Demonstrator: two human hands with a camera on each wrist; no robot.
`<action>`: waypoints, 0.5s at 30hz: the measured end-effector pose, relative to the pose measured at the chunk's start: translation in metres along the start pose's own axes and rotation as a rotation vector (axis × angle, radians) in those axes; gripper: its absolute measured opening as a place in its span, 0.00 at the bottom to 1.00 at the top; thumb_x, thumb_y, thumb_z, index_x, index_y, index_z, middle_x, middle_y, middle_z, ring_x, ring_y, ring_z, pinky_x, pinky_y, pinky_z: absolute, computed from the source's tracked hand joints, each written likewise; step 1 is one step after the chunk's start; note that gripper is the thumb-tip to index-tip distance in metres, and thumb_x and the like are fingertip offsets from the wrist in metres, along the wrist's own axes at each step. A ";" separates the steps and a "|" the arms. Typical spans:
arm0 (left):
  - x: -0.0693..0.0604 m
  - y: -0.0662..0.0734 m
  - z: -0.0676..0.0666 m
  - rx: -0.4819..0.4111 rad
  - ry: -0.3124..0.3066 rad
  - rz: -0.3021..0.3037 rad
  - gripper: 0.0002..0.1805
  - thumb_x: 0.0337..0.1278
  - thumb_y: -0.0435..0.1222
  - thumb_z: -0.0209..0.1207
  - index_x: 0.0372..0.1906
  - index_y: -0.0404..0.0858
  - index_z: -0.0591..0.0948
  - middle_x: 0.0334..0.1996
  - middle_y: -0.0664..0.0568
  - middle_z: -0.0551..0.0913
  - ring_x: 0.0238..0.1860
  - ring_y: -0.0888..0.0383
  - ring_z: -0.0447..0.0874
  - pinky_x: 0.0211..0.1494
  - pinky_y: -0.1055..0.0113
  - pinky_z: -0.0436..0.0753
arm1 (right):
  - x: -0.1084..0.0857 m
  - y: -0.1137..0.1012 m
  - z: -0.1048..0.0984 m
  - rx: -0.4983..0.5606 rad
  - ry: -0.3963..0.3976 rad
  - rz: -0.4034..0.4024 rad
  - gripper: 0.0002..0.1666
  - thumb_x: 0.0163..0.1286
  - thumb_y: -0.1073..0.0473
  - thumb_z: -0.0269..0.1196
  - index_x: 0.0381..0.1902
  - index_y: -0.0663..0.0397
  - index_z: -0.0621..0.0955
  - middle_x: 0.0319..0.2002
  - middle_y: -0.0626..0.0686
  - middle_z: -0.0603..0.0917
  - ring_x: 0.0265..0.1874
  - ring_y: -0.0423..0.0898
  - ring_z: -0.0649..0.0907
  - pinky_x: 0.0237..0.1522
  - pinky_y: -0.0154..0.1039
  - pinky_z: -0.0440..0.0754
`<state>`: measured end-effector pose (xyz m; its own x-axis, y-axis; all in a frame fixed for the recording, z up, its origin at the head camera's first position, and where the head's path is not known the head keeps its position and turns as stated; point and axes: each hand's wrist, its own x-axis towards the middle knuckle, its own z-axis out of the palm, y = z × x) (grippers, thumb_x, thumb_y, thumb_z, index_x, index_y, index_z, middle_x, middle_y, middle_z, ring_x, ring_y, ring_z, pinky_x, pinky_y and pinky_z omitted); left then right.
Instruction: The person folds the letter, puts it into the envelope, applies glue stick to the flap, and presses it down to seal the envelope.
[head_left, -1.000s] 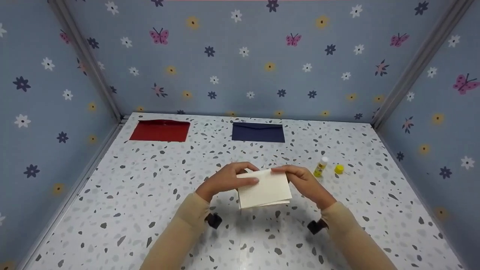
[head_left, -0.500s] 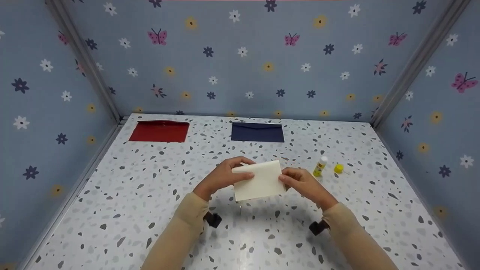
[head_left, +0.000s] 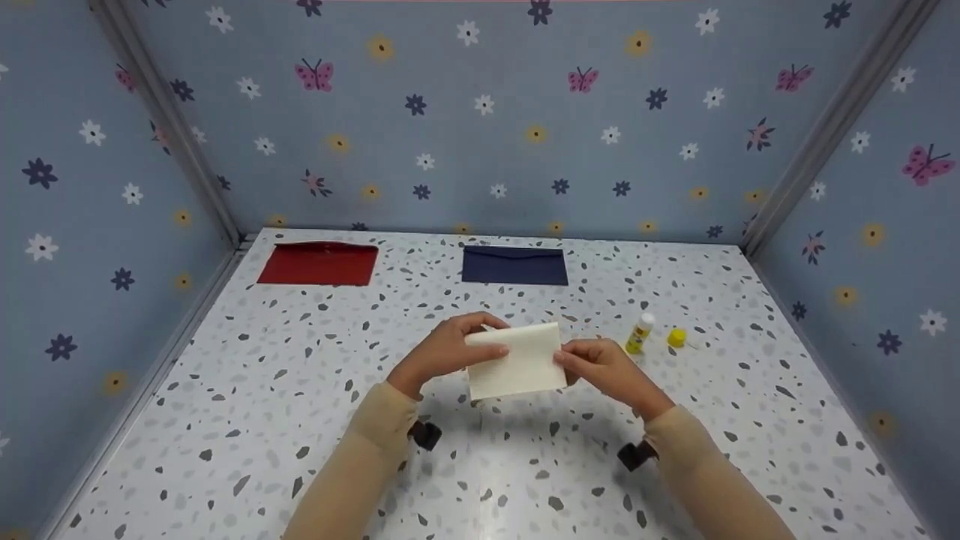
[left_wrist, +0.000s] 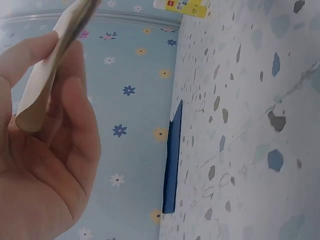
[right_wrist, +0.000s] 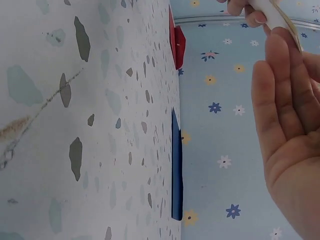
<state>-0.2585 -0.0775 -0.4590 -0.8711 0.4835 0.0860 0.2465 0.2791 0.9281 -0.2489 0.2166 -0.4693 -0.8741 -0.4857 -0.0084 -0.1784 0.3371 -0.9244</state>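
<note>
Head view and wrist views: the fingers of the left hand (head_left: 444,351) are clamped on a folded cream paper (head_left: 519,375), the thumb lying across its near face at the left and the other fingers bent behind it. The fingers of the right hand (head_left: 611,373) pinch the opposite edge, thumb tip in front (in the right wrist view several of these fingers reach out nearly straight, side by side, and little of the thumb shows). The paper spans the gap between the hands, raised above the counter (head_left: 300,420), its upper edge rising slightly toward the right hand; the left wrist view shows a curved end of it between thumb and fingers. Both forearms, in beige sleeves (head_left: 356,450), enter from the bottom edge and angle inward; a small dark device (head_left: 426,435) sits at the inner side of each wrist. Beyond the right hand a glue stick (head_left: 640,335) stands upright, white end up, with a yellow cap (head_left: 676,337) near it. Farther off lie a navy envelope (head_left: 514,268) and, to its left, a red envelope (head_left: 318,266), before a flower-patterned wall (head_left: 450,75).
</note>
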 end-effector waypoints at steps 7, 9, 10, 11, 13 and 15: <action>0.014 0.026 -0.002 0.335 -0.089 0.044 0.18 0.68 0.52 0.60 0.52 0.45 0.85 0.42 0.54 0.86 0.35 0.60 0.83 0.37 0.63 0.83 | 0.002 -0.001 0.004 -0.048 0.005 -0.094 0.15 0.78 0.56 0.58 0.45 0.61 0.87 0.38 0.54 0.88 0.34 0.49 0.86 0.42 0.53 0.86; 0.020 0.033 0.002 0.362 -0.109 0.058 0.19 0.71 0.52 0.56 0.53 0.44 0.85 0.42 0.54 0.87 0.34 0.60 0.83 0.36 0.64 0.82 | 0.004 0.004 0.005 -0.073 0.014 -0.128 0.15 0.77 0.53 0.59 0.44 0.57 0.88 0.38 0.52 0.88 0.34 0.48 0.87 0.41 0.50 0.86; 0.023 0.036 0.004 0.374 -0.119 0.069 0.19 0.72 0.52 0.55 0.53 0.44 0.85 0.43 0.54 0.87 0.34 0.61 0.82 0.36 0.65 0.82 | 0.003 0.004 0.006 -0.097 0.017 -0.151 0.15 0.77 0.52 0.59 0.43 0.56 0.88 0.37 0.51 0.89 0.33 0.48 0.87 0.40 0.48 0.86; 0.025 0.038 0.006 0.386 -0.125 0.083 0.19 0.73 0.52 0.54 0.53 0.44 0.86 0.43 0.55 0.87 0.34 0.61 0.82 0.36 0.65 0.81 | 0.003 0.003 0.007 -0.120 0.017 -0.175 0.16 0.77 0.51 0.59 0.43 0.54 0.88 0.36 0.50 0.89 0.33 0.48 0.87 0.39 0.47 0.87; 0.029 0.041 0.010 0.397 -0.132 0.105 0.19 0.74 0.51 0.53 0.53 0.45 0.86 0.44 0.56 0.86 0.34 0.62 0.81 0.36 0.66 0.80 | 0.003 0.004 0.010 -0.153 0.009 -0.220 0.16 0.77 0.50 0.58 0.43 0.52 0.88 0.35 0.48 0.89 0.32 0.47 0.87 0.38 0.48 0.87; 0.030 0.041 0.014 0.386 -0.128 0.115 0.18 0.75 0.51 0.53 0.53 0.45 0.86 0.44 0.57 0.86 0.35 0.62 0.80 0.37 0.66 0.79 | 0.004 0.004 0.011 -0.178 0.009 -0.250 0.15 0.77 0.50 0.58 0.42 0.51 0.88 0.34 0.47 0.88 0.31 0.46 0.87 0.37 0.52 0.86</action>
<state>-0.2689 -0.0398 -0.4234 -0.7748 0.6219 0.1134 0.5017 0.4958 0.7089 -0.2479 0.2076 -0.4775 -0.7969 -0.5643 0.2156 -0.4646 0.3445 -0.8157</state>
